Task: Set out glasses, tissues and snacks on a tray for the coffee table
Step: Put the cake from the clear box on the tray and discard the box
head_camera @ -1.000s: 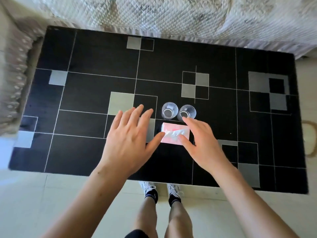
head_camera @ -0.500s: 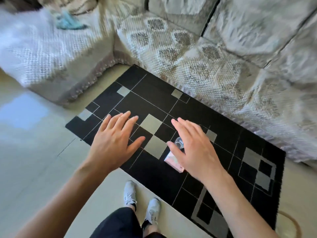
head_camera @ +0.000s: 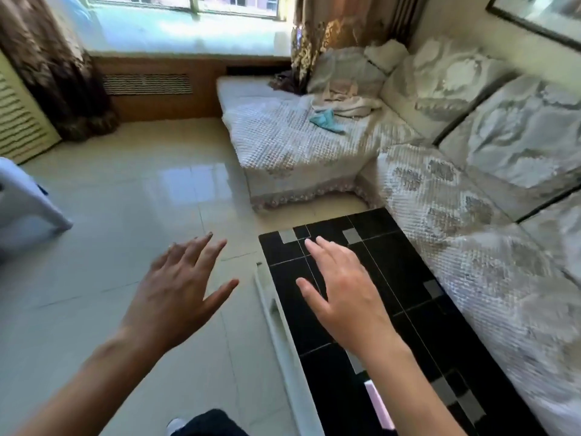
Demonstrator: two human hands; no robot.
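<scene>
The black coffee table (head_camera: 418, 284) with grey squares runs along the right, beside the sofa. A sliver of the pink tissue pack (head_camera: 379, 407) shows on it at the bottom, mostly hidden behind my right forearm. The glasses are hidden from view. My right hand (head_camera: 342, 294) hovers over the table's near-left part, fingers spread, holding nothing. My left hand (head_camera: 179, 291) hangs over the tiled floor left of the table, fingers spread and empty. No tray or snacks are visible.
An L-shaped sofa (head_camera: 471, 190) with a quilted white cover wraps the right and far side; a teal cloth (head_camera: 327, 120) lies on it. Glossy tiled floor (head_camera: 125, 215) spreads to the left. A white chair edge (head_camera: 28, 199) stands at far left.
The view has swung left and up from the table toward the room. Both hands have left the tissue pack and glasses, and my left hand now hangs over the floor.
</scene>
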